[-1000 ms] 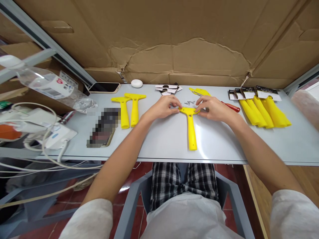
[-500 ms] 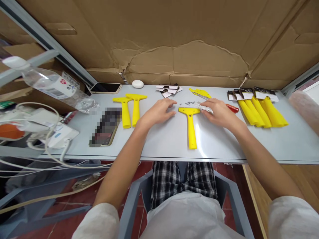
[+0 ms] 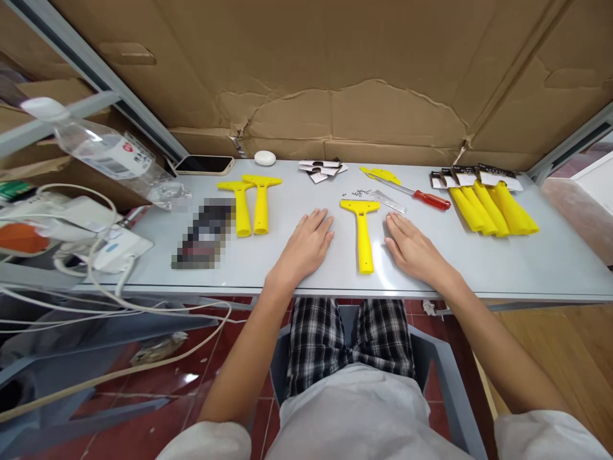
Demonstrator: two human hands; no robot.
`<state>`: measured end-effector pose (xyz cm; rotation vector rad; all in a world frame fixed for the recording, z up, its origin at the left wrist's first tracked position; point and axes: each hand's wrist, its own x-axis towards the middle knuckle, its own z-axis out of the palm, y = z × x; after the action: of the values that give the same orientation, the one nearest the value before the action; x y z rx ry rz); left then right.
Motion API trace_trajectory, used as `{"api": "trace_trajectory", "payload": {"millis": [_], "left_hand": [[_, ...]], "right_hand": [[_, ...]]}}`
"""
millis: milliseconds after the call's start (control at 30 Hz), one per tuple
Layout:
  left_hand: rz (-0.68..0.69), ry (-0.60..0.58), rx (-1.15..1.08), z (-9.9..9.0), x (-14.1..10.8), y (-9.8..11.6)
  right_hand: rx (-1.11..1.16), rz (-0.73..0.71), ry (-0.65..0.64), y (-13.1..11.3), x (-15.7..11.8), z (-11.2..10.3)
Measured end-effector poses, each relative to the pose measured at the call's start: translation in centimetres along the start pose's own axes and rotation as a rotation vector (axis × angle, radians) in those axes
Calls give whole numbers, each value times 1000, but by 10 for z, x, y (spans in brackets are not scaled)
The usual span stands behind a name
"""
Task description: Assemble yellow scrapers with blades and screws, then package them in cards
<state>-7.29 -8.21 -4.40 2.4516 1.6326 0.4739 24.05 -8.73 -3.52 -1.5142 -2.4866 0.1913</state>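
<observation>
My left hand (image 3: 308, 245) lies flat on the tabletop, holding nothing. Palm down on the other side, my right hand (image 3: 410, 246) rests with its fingers stretched out, also bare. Between the two lies a yellow scraper handle (image 3: 364, 243), its wide head pointing away from me, touched by neither hand. Just beyond it are several small screws (image 3: 360, 193) and a small clear plastic bag (image 3: 389, 200) lying flat. A screwdriver (image 3: 428, 199) with a red handle lies past my right hand, its shaft against a flat yellow piece (image 3: 380, 174).
Two yellow scraper handles (image 3: 261, 204) lie to the left beside a pixelated phone (image 3: 205, 233). Several yellow scrapers with black-and-white cards (image 3: 479, 207) sit at right. White cards (image 3: 322, 169), a white oval case (image 3: 265, 158) and another phone (image 3: 205, 165) line the back. A bottle (image 3: 112, 160) leans at left.
My right hand has let go of the clear plastic bag, which now lies by the screws. Both hands have drawn back toward me and settled flat on the table.
</observation>
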Motion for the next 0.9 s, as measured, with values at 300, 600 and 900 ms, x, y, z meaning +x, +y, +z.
{"api": "trace_trajectory", "payload": {"millis": [300, 600, 900], "left_hand": [[-2, 41, -12, 3, -1, -2], [-8, 44, -28, 2, -1, -2], [-5, 59, -36, 3, -2, -2]], "right_hand": [[-106, 28, -44, 0, 3, 5], [-124, 11, -60, 1, 5, 7], [-78, 16, -37, 1, 4, 7]]}}
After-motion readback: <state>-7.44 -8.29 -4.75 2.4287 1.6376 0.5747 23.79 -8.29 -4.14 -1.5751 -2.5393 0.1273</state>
